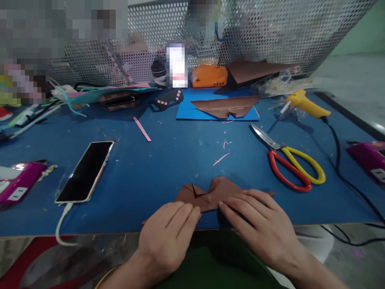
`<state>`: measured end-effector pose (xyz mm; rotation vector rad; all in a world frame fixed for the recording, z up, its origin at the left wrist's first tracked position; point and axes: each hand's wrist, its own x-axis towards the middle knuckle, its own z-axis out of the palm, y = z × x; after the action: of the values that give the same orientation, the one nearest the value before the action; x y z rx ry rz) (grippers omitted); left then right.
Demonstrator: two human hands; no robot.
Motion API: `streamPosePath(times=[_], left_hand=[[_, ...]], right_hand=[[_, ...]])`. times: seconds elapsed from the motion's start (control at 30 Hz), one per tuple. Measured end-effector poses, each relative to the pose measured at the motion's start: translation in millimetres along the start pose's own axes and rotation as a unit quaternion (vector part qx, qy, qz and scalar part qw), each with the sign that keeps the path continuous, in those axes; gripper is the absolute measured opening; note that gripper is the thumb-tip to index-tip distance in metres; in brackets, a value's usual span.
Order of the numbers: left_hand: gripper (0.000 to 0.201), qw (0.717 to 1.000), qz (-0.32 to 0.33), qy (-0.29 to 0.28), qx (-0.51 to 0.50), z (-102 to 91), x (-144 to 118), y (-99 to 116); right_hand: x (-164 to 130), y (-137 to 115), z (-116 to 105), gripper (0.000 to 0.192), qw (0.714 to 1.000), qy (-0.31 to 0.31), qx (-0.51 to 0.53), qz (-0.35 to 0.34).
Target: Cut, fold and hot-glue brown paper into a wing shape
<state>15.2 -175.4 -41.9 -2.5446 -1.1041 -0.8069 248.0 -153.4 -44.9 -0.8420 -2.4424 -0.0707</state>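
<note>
Along the near edge of the blue tabletop (171, 160), you are holding a brown piece (224, 188) between your two hands, its raised folds showing in the middle and a dark V-shaped opening showing toward the left. Your left hand (168, 230) is curling over the near left part, its fingers bunching together; the thumb's grip is not showing clearly, so you are leaving it uncertain whether you are pinching the edge or only pressing it. Your right hand (261, 220) is lying across the right part with fingers stretching side by side over it, and whether its thumb is gripping from below, I cannot tell.

Judging by these poses, you are probably working on folding or flattening the piece, with the scissors (272, 143) lying apart to the right, blades pointing away from you. The next move is seemingly calling for a steady left hand while the right fingers are smoothing along the fold, keeping the two sides even and the V from creasing.

Farther off, another brown piece (222, 106) with a notched near edge is resting on a blue sheet (185, 112). Pink slivers (221, 159) are lying between it and your hands, and a phone (87, 172) is lying to the left.
</note>
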Motion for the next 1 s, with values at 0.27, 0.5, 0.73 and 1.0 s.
streamPosePath(times=[0.27,0.5,0.73,1.0], left_hand=[[0.014,0.999,-0.024,-0.008,-0.021,-1.7,-0.7,0.4],[0.01,0.984,-0.139,-0.011,-0.108,0.9,7.0,-0.1],[0.016,0.955,-0.252,-0.04,-0.149,0.5,18.0,-0.3],[0.021,0.963,-0.243,-0.062,-0.101,-1.5,22.5,-2.5]], right_hand=[[11.0,-4.3,10.0,0.023,0.994,0.014,0.054,0.09],[23.4,-9.7,5.0,0.02,0.965,0.012,0.161,0.207],[33.6,-8.4,1.8,0.02,0.939,-0.053,0.188,0.285],[38.6,-9.4,1.8,0.02,0.94,-0.074,0.155,0.296]])
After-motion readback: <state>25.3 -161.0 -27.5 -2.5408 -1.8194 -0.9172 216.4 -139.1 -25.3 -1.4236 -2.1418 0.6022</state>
